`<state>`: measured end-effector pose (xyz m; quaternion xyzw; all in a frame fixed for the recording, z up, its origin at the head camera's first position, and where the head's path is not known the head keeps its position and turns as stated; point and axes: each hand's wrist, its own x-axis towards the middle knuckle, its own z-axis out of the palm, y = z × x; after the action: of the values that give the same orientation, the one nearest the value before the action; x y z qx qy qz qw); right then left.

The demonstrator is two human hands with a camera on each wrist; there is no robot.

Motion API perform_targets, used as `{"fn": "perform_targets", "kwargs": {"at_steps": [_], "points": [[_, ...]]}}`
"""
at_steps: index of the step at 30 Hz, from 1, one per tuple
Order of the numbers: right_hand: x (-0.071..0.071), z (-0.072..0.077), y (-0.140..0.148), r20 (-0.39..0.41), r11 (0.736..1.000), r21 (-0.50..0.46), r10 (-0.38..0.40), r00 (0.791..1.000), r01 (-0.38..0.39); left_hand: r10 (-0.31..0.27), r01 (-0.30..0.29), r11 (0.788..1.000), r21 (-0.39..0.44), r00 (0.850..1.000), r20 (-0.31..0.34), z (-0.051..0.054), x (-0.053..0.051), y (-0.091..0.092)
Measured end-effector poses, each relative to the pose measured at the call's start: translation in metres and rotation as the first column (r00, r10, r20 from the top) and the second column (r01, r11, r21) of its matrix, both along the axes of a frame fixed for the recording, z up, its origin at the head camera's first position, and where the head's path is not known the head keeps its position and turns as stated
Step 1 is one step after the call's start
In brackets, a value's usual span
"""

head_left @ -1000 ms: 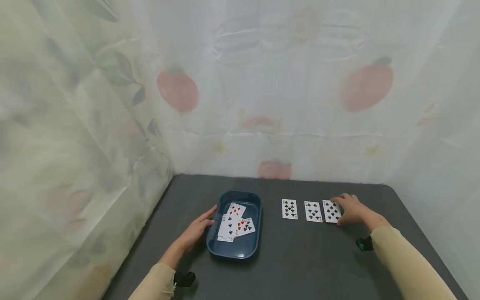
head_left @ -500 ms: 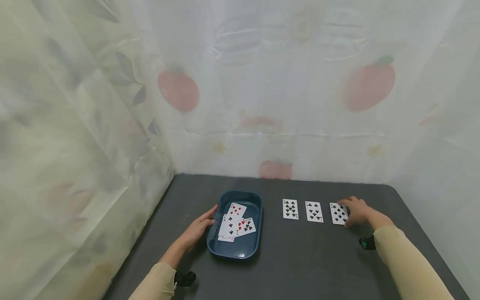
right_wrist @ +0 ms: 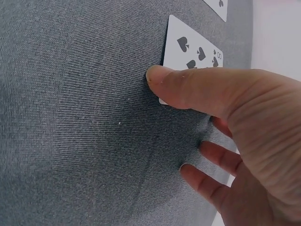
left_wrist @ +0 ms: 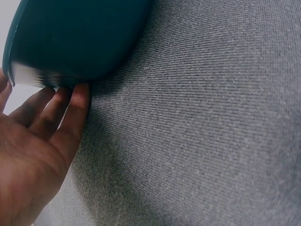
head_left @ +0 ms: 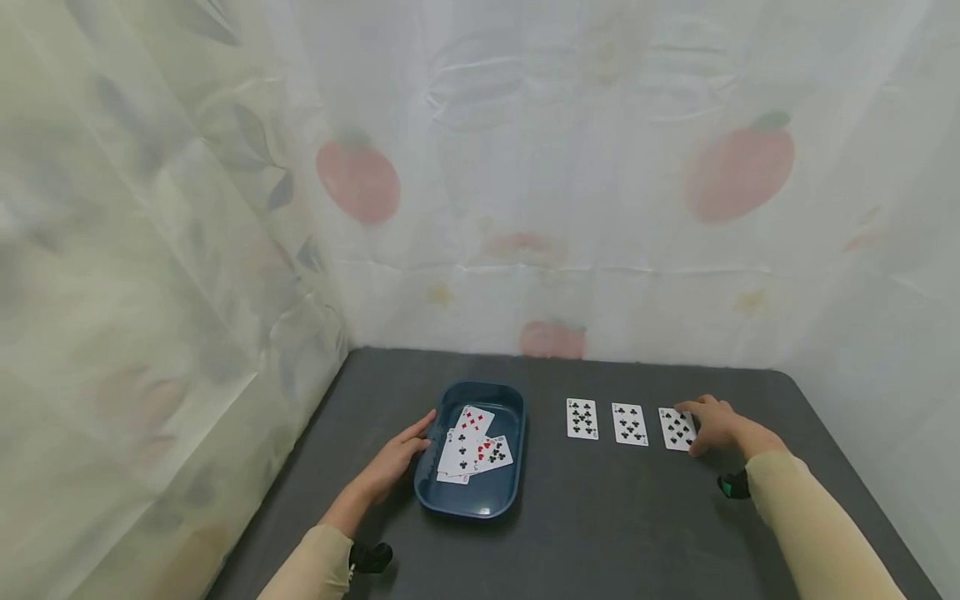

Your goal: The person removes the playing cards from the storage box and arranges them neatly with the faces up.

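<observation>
A glossy, round-cornered blue tray (head_left: 471,498) is being touched by the extended fingers of the left hand (head_left: 390,467). Farther off, an eight of spades (head_left: 675,430) is being pinched between thumb and fingers of the right hand (head_left: 717,427), flat on the ribbed grey tabletop (head_left: 592,517) beneath that grip.

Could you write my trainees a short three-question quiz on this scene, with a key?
1. How many white rectangular playing cards form the row right of the glossy dark-blue rectangular tray?
2. True or false: the bare left hand touches the tray.
3. Which suit shows on the card that the bare right hand touches: (a) hearts, (b) spades, (c) diamonds?

Key: 1. Three. 2. True. 3. (b) spades.
</observation>
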<state>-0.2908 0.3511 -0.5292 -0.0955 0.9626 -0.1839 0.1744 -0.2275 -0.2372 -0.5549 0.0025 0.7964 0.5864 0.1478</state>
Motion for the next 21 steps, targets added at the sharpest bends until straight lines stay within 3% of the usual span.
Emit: {"fn": "perform_targets", "kwargs": {"at_steps": [21], "points": [[0.0014,0.0039,-0.0051,0.014,0.999,0.026,-0.027,1.000,0.027,0.000,0.000,1.000,0.008,1.000,-0.004,0.0002,0.0022,0.0007]]}}
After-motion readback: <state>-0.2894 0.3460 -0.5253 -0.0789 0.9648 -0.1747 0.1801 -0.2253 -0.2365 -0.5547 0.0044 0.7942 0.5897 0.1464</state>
